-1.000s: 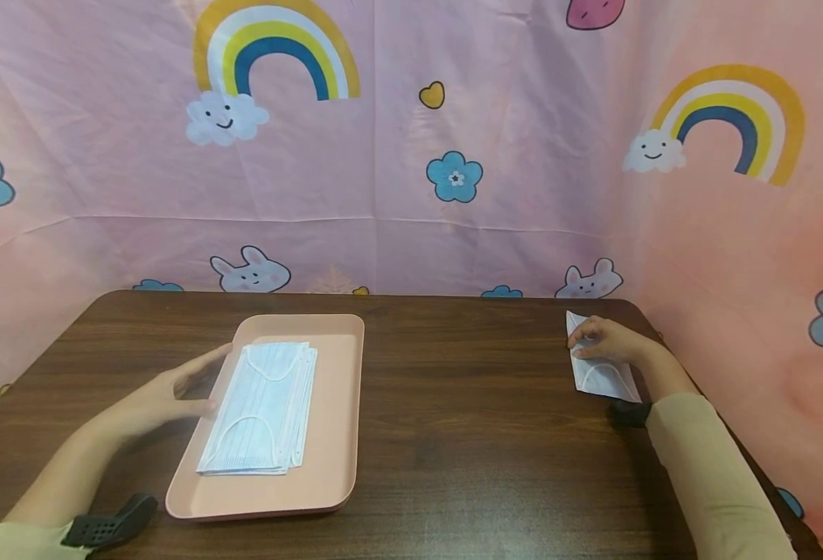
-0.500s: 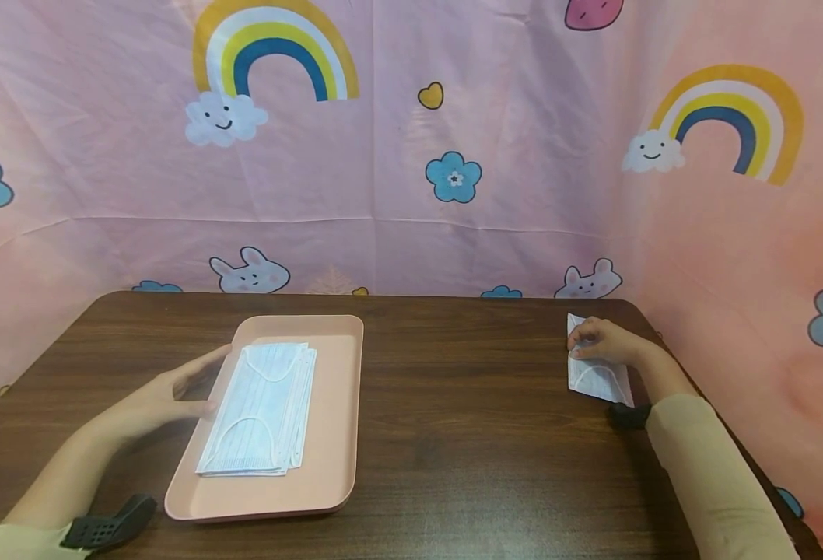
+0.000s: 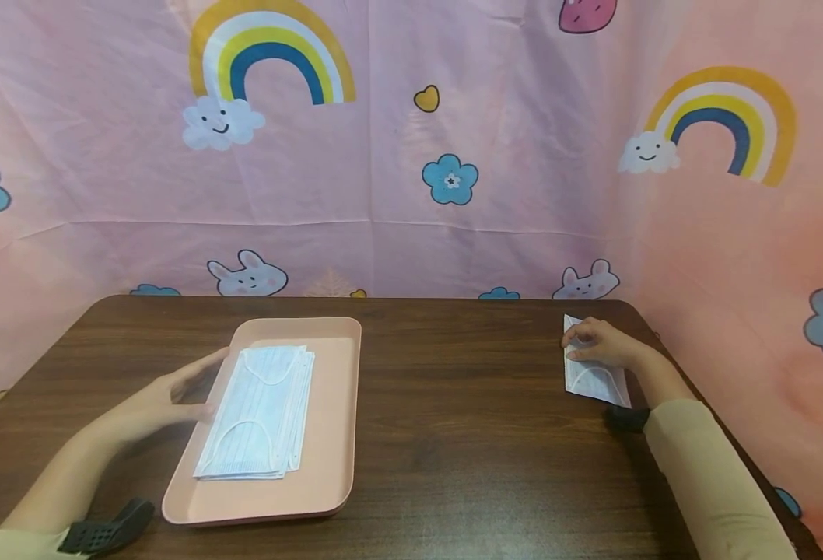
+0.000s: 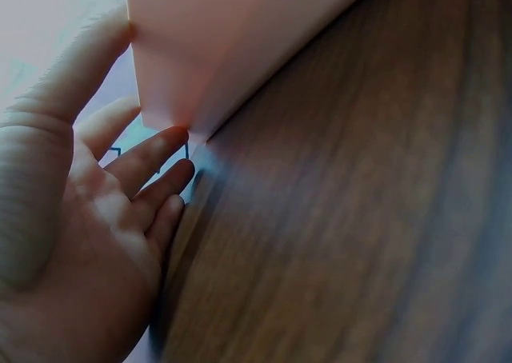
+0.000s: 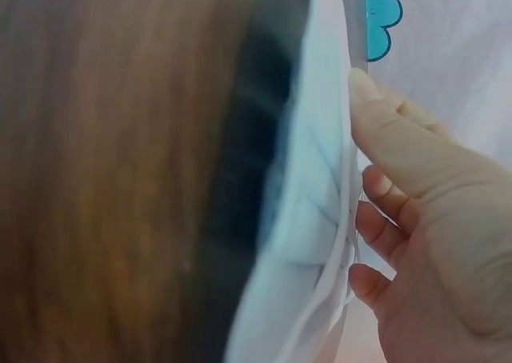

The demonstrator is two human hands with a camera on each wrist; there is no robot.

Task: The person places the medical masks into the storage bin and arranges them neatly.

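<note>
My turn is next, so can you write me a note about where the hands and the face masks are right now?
Left hand: open, fingers straight against the left edge of the pink tray.
Right hand: thumb and curled fingers grip a single face mask at the table's far right side.
Stack of face masks: lies on the tray, left of centre.
Done: one mask is off the tray, at the right.
Left: the stack is untouched on the tray; the single mask is not yet let go.
</note>
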